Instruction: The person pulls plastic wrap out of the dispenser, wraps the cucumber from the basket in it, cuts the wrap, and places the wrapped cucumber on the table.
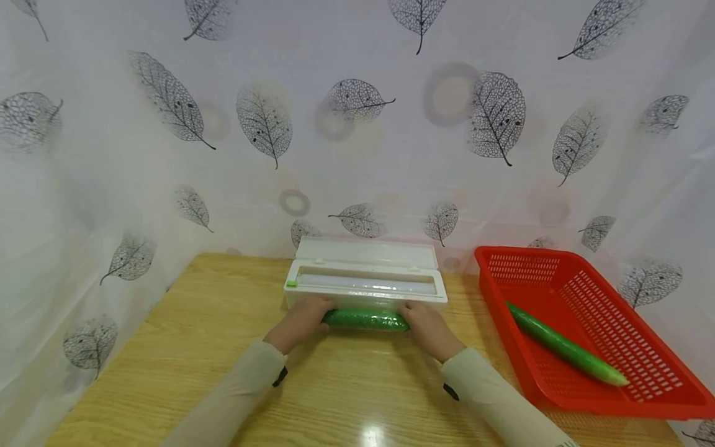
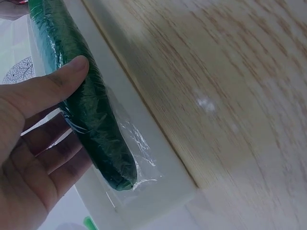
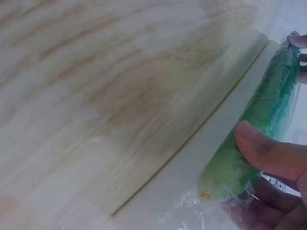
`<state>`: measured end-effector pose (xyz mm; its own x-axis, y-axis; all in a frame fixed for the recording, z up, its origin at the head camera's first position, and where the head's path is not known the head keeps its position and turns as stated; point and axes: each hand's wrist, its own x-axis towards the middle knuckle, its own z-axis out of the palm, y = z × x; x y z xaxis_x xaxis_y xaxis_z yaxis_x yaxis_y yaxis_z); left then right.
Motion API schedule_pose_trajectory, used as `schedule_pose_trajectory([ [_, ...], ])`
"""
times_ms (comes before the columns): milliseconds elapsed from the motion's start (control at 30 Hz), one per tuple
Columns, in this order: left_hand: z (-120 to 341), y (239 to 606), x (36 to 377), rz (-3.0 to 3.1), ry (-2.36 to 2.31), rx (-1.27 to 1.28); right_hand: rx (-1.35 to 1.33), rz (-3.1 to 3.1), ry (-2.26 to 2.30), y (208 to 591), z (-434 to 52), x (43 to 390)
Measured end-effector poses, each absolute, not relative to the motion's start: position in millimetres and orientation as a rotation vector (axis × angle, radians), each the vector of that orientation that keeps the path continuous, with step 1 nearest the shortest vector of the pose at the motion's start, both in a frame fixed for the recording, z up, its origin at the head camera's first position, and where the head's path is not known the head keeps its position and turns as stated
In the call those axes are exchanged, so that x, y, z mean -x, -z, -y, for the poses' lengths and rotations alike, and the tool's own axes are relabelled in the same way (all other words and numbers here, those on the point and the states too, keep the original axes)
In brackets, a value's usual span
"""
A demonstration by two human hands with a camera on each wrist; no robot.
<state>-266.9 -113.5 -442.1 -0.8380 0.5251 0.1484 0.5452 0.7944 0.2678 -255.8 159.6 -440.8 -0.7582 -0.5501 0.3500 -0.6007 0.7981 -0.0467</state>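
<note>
You hold the cucumber [image 1: 365,320] by its ends on the desk [image 1: 184,347], against the front of the open film box [image 1: 365,276]: your left hand [image 1: 298,323] and right hand [image 1: 427,329] each curl a thumb and fingers round an end. Film already clings round it, glossy and wrinkled, with loose flaps at the tips. Tidying those ends seems left. Another cucumber [image 1: 564,349] lies in the red basket [image 1: 659,385].

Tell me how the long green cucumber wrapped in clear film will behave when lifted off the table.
The long green cucumber wrapped in clear film probably stays stiff: it spans straight between the left hand and right hand. The glossy film may feel slippery. Its round shape suggests it would roll on the wooden table if released.
</note>
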Motion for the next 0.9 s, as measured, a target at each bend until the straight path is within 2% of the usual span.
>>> schedule_pose_trajectory([
  [900,126,451,261,2.836,0.501,0.985,-0.978,2.644,-0.184,443,-160,256],
])
